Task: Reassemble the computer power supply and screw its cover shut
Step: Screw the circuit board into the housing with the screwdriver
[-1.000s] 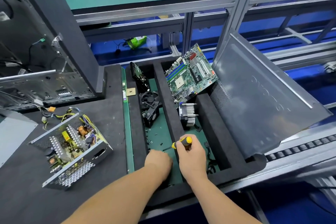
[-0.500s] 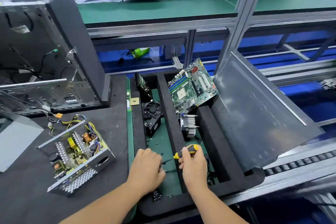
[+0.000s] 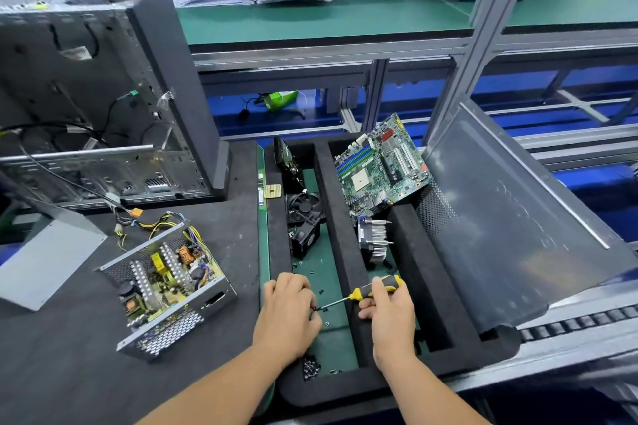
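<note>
Two bare hands: left hand (image 3: 286, 317), right hand (image 3: 392, 317). One yellow-and-black-handled screwdriver (image 3: 366, 293). One open metal power supply box (image 3: 165, 286). One green motherboard (image 3: 381, 166). Two black fans (image 3: 305, 217). One finned aluminium heatsink (image 3: 374, 240). One grey case side panel (image 3: 511, 217). Small black screws (image 3: 310, 366): too many to count.

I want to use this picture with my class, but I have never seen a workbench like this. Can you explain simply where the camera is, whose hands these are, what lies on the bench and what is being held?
The picture comes from a camera worn on a person's head, looking down at their own two bare hands. There is no robot.

The right hand grips a screwdriver with a yellow and black handle. Its tip points at the left hand, whose fingertips seem to pinch a small screw there.

Both hands work over a black foam tray with loose screws, fans, a metal heatsink and a green motherboard.

To the left, on the dark mat, sits the open power supply, its cover off. Behind it stands an empty computer case.
</note>
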